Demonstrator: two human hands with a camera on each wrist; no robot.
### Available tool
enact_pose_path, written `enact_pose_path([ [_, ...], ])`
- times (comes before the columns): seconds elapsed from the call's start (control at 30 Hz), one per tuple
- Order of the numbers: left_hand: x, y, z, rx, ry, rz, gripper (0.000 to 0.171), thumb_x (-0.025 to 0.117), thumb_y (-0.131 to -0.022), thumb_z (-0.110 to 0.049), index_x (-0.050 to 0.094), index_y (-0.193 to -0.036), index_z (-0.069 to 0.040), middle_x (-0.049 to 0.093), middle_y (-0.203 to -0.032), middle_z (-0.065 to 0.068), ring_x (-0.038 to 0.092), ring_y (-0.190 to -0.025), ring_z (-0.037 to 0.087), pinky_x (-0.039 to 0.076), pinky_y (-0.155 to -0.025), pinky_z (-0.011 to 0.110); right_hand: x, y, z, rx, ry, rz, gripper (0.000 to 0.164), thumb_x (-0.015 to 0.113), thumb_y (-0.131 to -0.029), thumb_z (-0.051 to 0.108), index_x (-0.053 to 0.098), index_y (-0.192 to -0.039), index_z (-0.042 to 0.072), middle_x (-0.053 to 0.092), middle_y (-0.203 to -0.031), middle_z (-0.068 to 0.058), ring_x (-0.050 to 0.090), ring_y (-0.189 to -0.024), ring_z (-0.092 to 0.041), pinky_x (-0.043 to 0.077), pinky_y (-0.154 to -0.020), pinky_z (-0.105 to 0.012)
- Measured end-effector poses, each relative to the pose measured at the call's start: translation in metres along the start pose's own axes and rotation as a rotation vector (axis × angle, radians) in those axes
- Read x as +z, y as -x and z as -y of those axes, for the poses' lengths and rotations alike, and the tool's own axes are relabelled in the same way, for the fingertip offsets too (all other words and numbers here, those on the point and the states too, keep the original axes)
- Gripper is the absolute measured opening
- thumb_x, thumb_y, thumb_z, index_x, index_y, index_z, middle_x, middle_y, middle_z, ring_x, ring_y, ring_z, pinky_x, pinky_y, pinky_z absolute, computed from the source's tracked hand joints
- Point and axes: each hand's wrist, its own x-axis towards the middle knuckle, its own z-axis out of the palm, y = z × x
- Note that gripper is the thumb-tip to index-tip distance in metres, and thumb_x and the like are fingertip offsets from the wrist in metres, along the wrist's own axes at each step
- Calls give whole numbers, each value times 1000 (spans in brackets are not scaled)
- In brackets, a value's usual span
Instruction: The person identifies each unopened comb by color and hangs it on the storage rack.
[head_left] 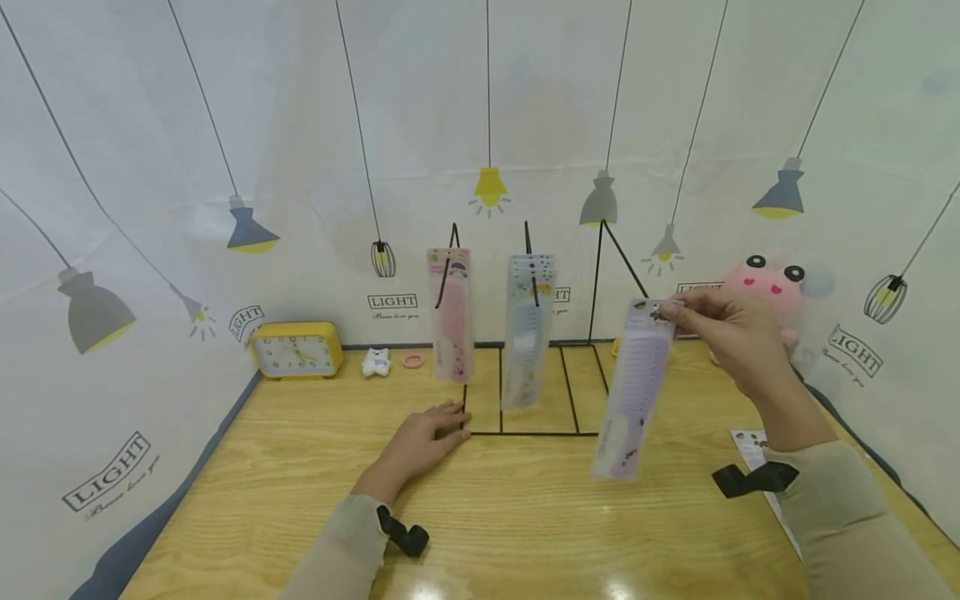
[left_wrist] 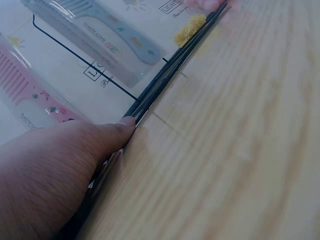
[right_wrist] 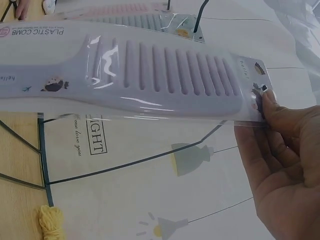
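My right hand (head_left: 738, 342) pinches the top of a purple packaged plastic comb (head_left: 633, 387) between thumb and fingers. The comb hangs down, slightly tilted, and the tip of the right hook meets its card's top edge; whether it passes through the hole, I cannot tell. A black wire display rack (head_left: 532, 434) stands on the table. My left hand (head_left: 420, 442) holds its front left corner, with the thumb (left_wrist: 117, 131) on the front wire; the other fingers are hidden in the left wrist view. A pink packaged comb (head_left: 452, 321) and several blue packaged combs (head_left: 528, 333) hang from the other hooks.
A yellow clock (head_left: 296, 350), a small white figure (head_left: 377, 362) and a pink ring (head_left: 413, 361) stand at the back left. At the back right sits a pink plush toy (head_left: 765, 292). A further packaged piece (head_left: 750, 450) lies partly under the right forearm.
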Motion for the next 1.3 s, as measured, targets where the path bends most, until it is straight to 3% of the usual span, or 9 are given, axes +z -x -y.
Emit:
enact_pose_path([
  [0.37,0,0,1,9,-7,-6,42,62,-101,-39,65,-138,-20,50,-151,-1,38,-145,21,28,-120,49,4,-11,-3,-20,41,42,36,70,-96,33,72,-112,1,72,-96,8,62,-82,-9,53,-66,-17],
  [0.43,0,0,2,8,-8,-7,42,62,-101,-40,64,-138,-20,50,-151,0,38,-145,21,28,-120,49,6,-17,-5,-28,67,49,38,69,-96,37,71,-113,3,73,-98,8,66,-91,-9,56,-78,-18],
  [0.67,-1,0,2,9,-7,1,43,61,-101,-40,64,-138,-19,50,-151,1,38,-145,23,28,-120,51,12,-39,-8,-54,160,25,40,68,-94,45,73,-113,10,74,-101,9,67,-94,-6,54,-80,-16],
  [0.97,0,-1,3,2,-14,6,44,59,-101,-43,63,-139,-21,49,-152,-1,37,-146,21,28,-120,50,17,-62,-7,-64,266,-3,47,63,-94,56,72,-118,16,74,-108,3,65,-97,-6,52,-81,-26],
  [1.3,0,0,3,17,-5,0,43,60,-101,-40,64,-139,-20,50,-151,0,37,-145,21,29,-120,49,22,-71,-8,-113,369,-33,37,60,-100,44,71,-117,14,72,-113,-9,65,-104,-21,52,-87,-42],
])
